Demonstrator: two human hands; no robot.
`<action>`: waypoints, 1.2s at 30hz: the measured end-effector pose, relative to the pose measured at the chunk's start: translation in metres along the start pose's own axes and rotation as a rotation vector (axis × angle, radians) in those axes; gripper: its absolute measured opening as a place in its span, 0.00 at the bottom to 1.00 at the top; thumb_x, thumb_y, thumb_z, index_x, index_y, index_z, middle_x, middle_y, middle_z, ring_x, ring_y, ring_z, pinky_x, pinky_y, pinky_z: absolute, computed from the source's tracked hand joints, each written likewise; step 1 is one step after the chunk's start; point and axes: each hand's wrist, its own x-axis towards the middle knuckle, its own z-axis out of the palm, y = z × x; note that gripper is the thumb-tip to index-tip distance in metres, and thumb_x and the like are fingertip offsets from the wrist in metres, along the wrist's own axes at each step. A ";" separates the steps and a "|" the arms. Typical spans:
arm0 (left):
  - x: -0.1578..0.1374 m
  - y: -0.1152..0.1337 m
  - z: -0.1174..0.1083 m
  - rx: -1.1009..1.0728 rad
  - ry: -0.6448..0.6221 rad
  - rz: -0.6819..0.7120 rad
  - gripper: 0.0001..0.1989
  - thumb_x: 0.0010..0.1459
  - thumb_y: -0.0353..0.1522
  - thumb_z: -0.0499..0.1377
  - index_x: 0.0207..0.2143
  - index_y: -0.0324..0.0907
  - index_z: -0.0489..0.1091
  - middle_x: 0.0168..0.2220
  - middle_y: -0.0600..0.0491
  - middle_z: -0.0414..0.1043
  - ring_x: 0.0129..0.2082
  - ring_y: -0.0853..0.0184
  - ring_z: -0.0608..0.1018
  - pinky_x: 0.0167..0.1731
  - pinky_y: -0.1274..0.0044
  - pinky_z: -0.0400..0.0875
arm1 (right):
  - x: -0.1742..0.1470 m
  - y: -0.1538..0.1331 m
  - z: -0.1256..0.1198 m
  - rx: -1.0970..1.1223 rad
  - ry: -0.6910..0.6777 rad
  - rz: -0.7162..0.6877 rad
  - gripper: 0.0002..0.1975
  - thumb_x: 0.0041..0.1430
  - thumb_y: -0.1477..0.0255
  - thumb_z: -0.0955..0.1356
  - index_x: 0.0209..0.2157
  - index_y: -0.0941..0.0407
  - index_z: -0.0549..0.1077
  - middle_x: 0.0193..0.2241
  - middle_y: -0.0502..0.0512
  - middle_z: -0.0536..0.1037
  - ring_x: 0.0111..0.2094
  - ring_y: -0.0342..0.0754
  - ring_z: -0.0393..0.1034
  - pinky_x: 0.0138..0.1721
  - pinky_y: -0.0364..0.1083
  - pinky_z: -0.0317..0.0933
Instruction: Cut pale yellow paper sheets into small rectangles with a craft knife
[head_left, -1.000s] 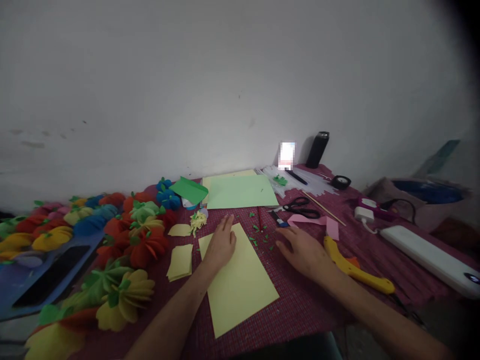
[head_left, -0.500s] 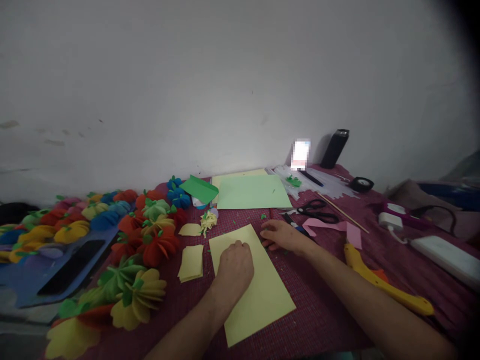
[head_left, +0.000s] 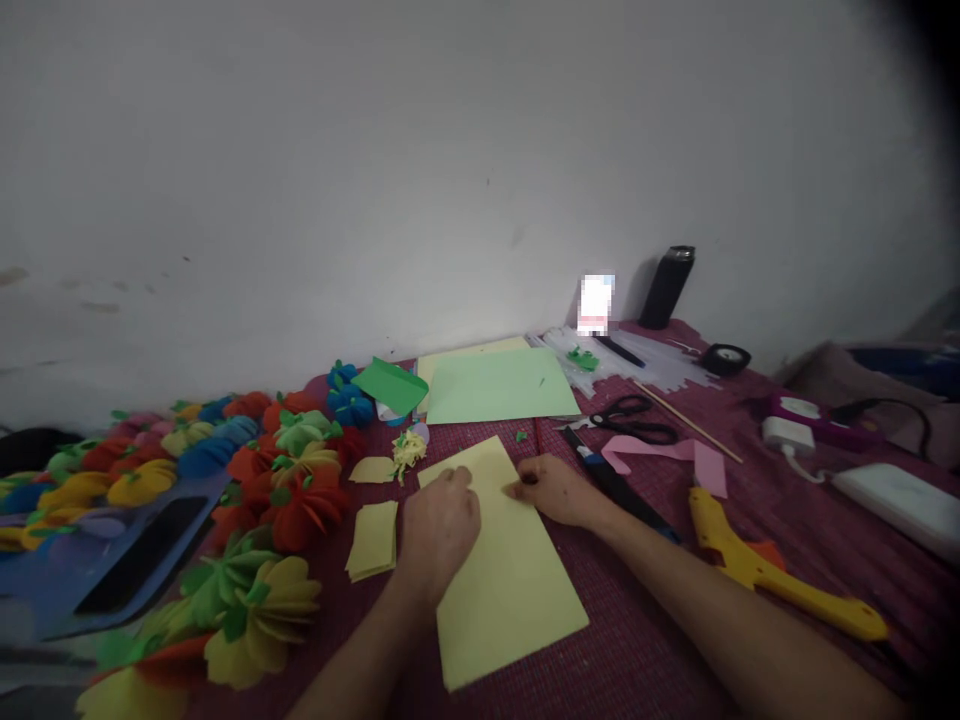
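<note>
A pale yellow sheet of paper [head_left: 510,590] lies aslant on the table before me. My left hand [head_left: 441,525] rests over its upper left edge, fingers curled down against the paper. At the upper right edge, my right hand [head_left: 555,488] has thumb and fingers closed on the sheet's border; the fingertips are partly hidden. Left of the sheet is a small stack of yellow paper pieces [head_left: 373,540]. Behind that stack are a rounded yellow cutout [head_left: 373,469] and a heap of yellow shreds [head_left: 409,452].
Colourful paper pumpkins [head_left: 300,500] crowd the left, beside a dark phone [head_left: 142,555]. Green sheets [head_left: 502,385] lie at the back. To the right are scissors [head_left: 634,420], a utility knife [head_left: 622,485], a pink strip [head_left: 652,450], a yellow glue gun [head_left: 787,585] and a white power bank [head_left: 900,510].
My left hand has shifted left toward the sheet's edge. My right hand has moved left from beside the sheet onto its right edge, uncovering the utility knife. The view has shifted slightly.
</note>
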 end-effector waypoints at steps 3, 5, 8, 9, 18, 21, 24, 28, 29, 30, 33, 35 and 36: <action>0.008 -0.016 -0.008 -0.086 0.199 -0.108 0.15 0.51 0.27 0.47 0.42 0.43 0.63 0.38 0.49 0.70 0.37 0.62 0.73 0.33 0.75 0.65 | 0.000 0.004 -0.020 0.094 0.073 0.008 0.15 0.50 0.63 0.61 0.21 0.59 0.69 0.19 0.49 0.69 0.19 0.40 0.58 0.18 0.39 0.47; 0.014 -0.025 -0.007 -0.185 0.263 -0.147 0.17 0.51 0.27 0.48 0.44 0.43 0.62 0.40 0.49 0.70 0.39 0.61 0.72 0.35 0.73 0.64 | 0.001 0.004 -0.032 0.150 0.140 0.021 0.16 0.51 0.62 0.60 0.24 0.59 0.70 0.20 0.50 0.70 0.20 0.41 0.59 0.19 0.39 0.48; 0.022 -0.035 0.003 -0.500 0.283 -0.205 0.17 0.53 0.29 0.48 0.47 0.43 0.60 0.42 0.50 0.69 0.38 0.63 0.72 0.36 0.73 0.65 | 0.002 0.002 -0.041 0.178 0.238 0.022 0.18 0.53 0.60 0.58 0.23 0.59 0.69 0.18 0.49 0.68 0.19 0.41 0.57 0.19 0.39 0.48; 0.025 -0.036 0.007 -0.637 0.286 -0.230 0.17 0.55 0.31 0.47 0.48 0.43 0.59 0.42 0.50 0.69 0.38 0.64 0.72 0.36 0.74 0.66 | 0.002 0.000 -0.042 0.180 0.265 0.023 0.19 0.53 0.59 0.58 0.22 0.58 0.68 0.17 0.49 0.67 0.19 0.41 0.56 0.19 0.39 0.48; 0.034 -0.036 0.021 -1.302 0.104 -0.322 0.19 0.43 0.38 0.60 0.37 0.36 0.67 0.28 0.50 0.73 0.26 0.65 0.75 0.25 0.76 0.69 | 0.002 -0.003 -0.030 0.082 0.331 0.005 0.21 0.50 0.55 0.60 0.17 0.58 0.63 0.15 0.47 0.62 0.19 0.40 0.54 0.19 0.39 0.45; 0.032 -0.041 0.021 -1.288 0.116 -0.329 0.16 0.41 0.38 0.61 0.32 0.35 0.69 0.26 0.51 0.73 0.23 0.67 0.74 0.21 0.79 0.67 | 0.001 -0.005 -0.028 0.118 0.301 0.002 0.21 0.47 0.55 0.62 0.15 0.57 0.60 0.14 0.46 0.60 0.18 0.39 0.53 0.18 0.39 0.45; 0.033 -0.046 0.021 -1.297 0.152 -0.350 0.18 0.41 0.40 0.60 0.32 0.36 0.70 0.26 0.52 0.73 0.21 0.69 0.73 0.21 0.79 0.66 | -0.002 -0.007 -0.026 0.257 0.095 -0.004 0.19 0.49 0.57 0.61 0.17 0.58 0.62 0.14 0.46 0.61 0.17 0.39 0.53 0.18 0.38 0.46; 0.034 -0.052 0.020 -1.289 0.180 -0.362 0.18 0.43 0.41 0.59 0.31 0.36 0.70 0.23 0.54 0.72 0.19 0.70 0.71 0.20 0.80 0.65 | -0.003 -0.006 -0.021 0.325 -0.037 -0.029 0.16 0.50 0.61 0.62 0.19 0.59 0.66 0.14 0.46 0.63 0.17 0.38 0.54 0.19 0.38 0.48; 0.034 -0.053 0.020 -1.280 0.184 -0.362 0.17 0.43 0.41 0.59 0.30 0.36 0.71 0.23 0.54 0.72 0.19 0.70 0.71 0.20 0.80 0.65 | -0.002 -0.005 -0.020 0.334 -0.028 -0.026 0.16 0.49 0.61 0.62 0.20 0.60 0.68 0.15 0.47 0.65 0.17 0.38 0.55 0.19 0.39 0.48; 0.034 -0.053 0.021 -1.269 0.190 -0.362 0.16 0.43 0.41 0.59 0.29 0.37 0.71 0.23 0.54 0.72 0.20 0.70 0.71 0.20 0.81 0.65 | -0.002 -0.004 -0.019 0.349 -0.014 -0.017 0.16 0.49 0.61 0.63 0.21 0.60 0.69 0.17 0.48 0.66 0.18 0.39 0.56 0.19 0.39 0.49; 0.034 -0.056 0.021 -1.232 0.224 -0.370 0.15 0.44 0.41 0.58 0.29 0.38 0.72 0.23 0.55 0.72 0.23 0.68 0.72 0.21 0.82 0.64 | 0.000 -0.001 -0.017 0.380 0.020 0.015 0.16 0.47 0.60 0.64 0.23 0.60 0.70 0.18 0.49 0.68 0.18 0.39 0.57 0.18 0.39 0.49; 0.033 -0.059 0.019 -1.201 0.255 -0.378 0.16 0.44 0.41 0.58 0.30 0.38 0.73 0.22 0.56 0.71 0.23 0.69 0.72 0.20 0.83 0.63 | 0.001 -0.001 -0.018 0.364 0.065 0.023 0.18 0.49 0.58 0.62 0.19 0.60 0.68 0.14 0.47 0.65 0.15 0.38 0.54 0.17 0.39 0.47; 0.033 -0.061 0.017 -1.185 0.281 -0.384 0.16 0.44 0.41 0.58 0.31 0.38 0.73 0.22 0.56 0.71 0.23 0.69 0.71 0.19 0.83 0.63 | 0.001 -0.001 -0.019 0.351 0.087 0.021 0.19 0.50 0.58 0.61 0.18 0.59 0.67 0.12 0.46 0.62 0.14 0.38 0.52 0.16 0.38 0.45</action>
